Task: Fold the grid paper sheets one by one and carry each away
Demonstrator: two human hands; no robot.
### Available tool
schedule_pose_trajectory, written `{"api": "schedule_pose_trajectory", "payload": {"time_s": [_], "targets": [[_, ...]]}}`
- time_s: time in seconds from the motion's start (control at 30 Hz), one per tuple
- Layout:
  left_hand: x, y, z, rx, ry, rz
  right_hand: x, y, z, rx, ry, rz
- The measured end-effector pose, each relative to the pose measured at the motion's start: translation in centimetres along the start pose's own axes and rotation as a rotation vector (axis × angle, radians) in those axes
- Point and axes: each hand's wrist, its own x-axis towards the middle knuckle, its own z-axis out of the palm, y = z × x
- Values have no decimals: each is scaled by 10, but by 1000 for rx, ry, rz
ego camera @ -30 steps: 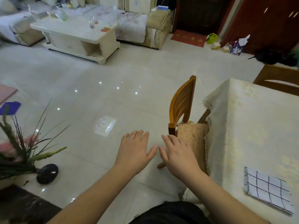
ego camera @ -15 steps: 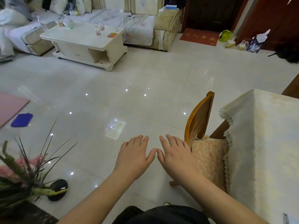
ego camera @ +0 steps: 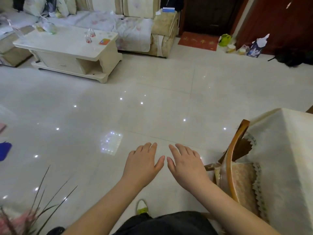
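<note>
My left hand (ego camera: pixel 144 162) and my right hand (ego camera: pixel 184 164) are stretched out side by side in front of me, palms down, fingers straight and slightly spread, over the tiled floor. Neither holds anything; the thumbs nearly meet. No grid paper sheet is in view now. The cloth-covered dining table (ego camera: pixel 286 150) shows only its left corner at the right edge.
A wooden chair (ego camera: pixel 234 168) with a patterned cushion stands tucked against the table. A white coffee table (ego camera: pixel 67 46) and a sofa (ego camera: pixel 135 26) are at the far side of the room. A flower plant (ego camera: pixel 25 216) fills the lower left. Shiny floor tiles lie between.
The view has swung left and away from the dining table, so the grid paper on it has left the frame. Both hands stay open and empty in front, thumbs slightly further apart.
</note>
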Motion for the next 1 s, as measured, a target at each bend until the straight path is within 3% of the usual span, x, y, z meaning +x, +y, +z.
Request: {"api": "schedule_pose_trajectory", "payload": {"time_s": [0.2,0.4,1.0], "targets": [[64,-47,-37,9,12,99,55,-22,-17,-10,149,160],[127,-47,-44,10,16,210,93,-7,-34,-38,144,289],[374,55,-79,118,-35,457,250,161,-91,43,237,475]]}}
